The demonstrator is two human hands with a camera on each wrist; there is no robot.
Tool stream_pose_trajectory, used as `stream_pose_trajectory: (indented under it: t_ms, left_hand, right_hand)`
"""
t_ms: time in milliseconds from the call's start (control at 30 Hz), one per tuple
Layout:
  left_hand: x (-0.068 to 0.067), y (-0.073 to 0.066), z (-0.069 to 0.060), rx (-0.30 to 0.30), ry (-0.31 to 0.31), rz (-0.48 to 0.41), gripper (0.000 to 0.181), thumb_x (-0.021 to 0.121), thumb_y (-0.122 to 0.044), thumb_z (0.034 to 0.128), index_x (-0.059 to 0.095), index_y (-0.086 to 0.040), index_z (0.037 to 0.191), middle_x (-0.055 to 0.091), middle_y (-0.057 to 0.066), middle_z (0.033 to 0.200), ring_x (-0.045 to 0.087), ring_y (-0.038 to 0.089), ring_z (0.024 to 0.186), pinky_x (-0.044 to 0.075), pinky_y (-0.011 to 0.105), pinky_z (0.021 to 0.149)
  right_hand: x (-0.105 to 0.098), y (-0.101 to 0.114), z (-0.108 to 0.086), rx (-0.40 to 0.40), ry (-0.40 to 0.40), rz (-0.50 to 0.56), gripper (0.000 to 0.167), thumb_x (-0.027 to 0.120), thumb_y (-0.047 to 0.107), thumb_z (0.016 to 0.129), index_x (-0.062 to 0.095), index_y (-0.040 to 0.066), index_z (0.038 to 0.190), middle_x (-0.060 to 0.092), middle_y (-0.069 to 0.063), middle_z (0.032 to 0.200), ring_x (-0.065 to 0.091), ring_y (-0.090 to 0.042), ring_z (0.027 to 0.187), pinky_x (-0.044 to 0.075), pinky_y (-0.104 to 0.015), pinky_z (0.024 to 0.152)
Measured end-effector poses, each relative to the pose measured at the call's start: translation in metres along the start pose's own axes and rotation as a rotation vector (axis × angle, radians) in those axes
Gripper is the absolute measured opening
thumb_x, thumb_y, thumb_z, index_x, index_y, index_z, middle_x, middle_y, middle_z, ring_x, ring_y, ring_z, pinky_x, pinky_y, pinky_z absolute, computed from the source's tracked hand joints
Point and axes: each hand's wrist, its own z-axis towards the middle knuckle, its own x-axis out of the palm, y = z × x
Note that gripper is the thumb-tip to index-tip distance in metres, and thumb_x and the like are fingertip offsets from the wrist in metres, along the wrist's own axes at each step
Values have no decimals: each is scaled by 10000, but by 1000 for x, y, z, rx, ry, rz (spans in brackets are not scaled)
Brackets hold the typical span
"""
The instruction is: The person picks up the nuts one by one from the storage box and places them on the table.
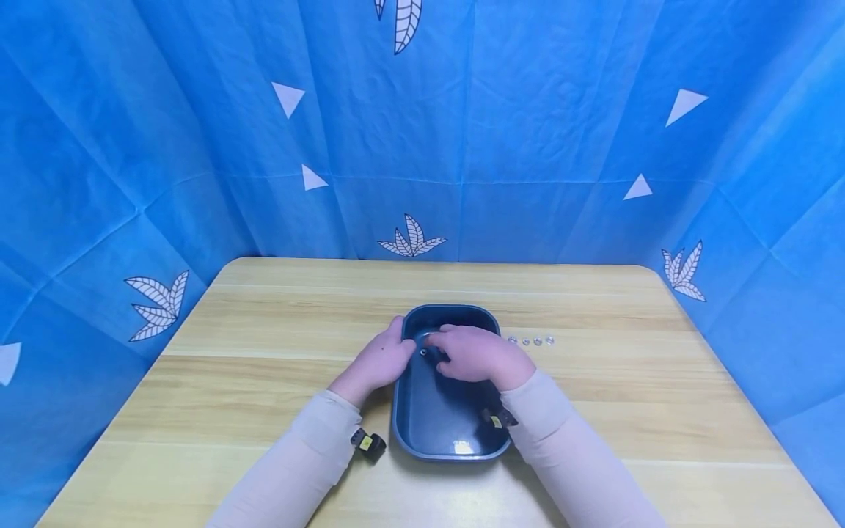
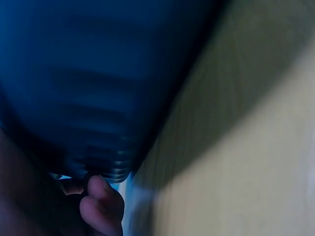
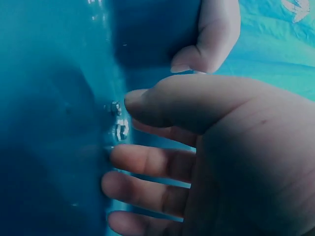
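One dark blue tray (image 1: 436, 418) sits on a light wood table (image 1: 627, 367), right between both hands. Left hand (image 1: 381, 358) has hold of the tray's left rim near the far end, thumb hooked over the edge. Right hand (image 1: 480, 354) is reaching inside from the other side, fingers apart and pretty relaxed, nothing pinched that I can see. Two small metal nuts (image 3: 121, 130) lie on the tray floor by the left wall, just beside the right thumb and fingertips.

Views differ a fair bit: the right wrist cam gets both nuts side by side, but from the head I can only make out one clearly. Head cam's the only one with the row of four small shiny pieces (image 1: 538, 341) on the table, just right of the tray. Left wrist cam is blurry, but it catches the ridged outer wall (image 2: 93, 93) and curled left fingers (image 2: 98, 216).
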Motion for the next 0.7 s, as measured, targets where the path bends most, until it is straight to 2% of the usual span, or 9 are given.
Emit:
stream_pose_trajectory:
  t_ms: [267,467,700]
  left_hand:
    - [-1,0,-1,4,6,-16,469,377,-316,1051,370,-124,1479,513,96,1449,504,298,1299,398,608,1064]
    - [-1,0,-1,11,2,-11,447,387,-314,1046,390,-127,1452,534,93,1408,524,287,1254,405,582,1067]
    - [-1,0,0,25,-3,9,463,383,-288,1041,384,-102,1464,533,104,1406,526,277,1240,402,563,1073]
  right_hand:
    - [2,0,2,-45,10,-57,386,671,176,943,654,199,1329,647,-5,1206,567,-176,1052,510,-361,945]
    - [3,0,4,-76,-8,-14,238,680,105,926,696,168,1155,666,22,1045,569,-157,940,519,-343,893]
    - [5,0,5,-60,-5,-6,129,693,73,901,666,180,968,623,79,878,566,-126,811,516,-304,794]
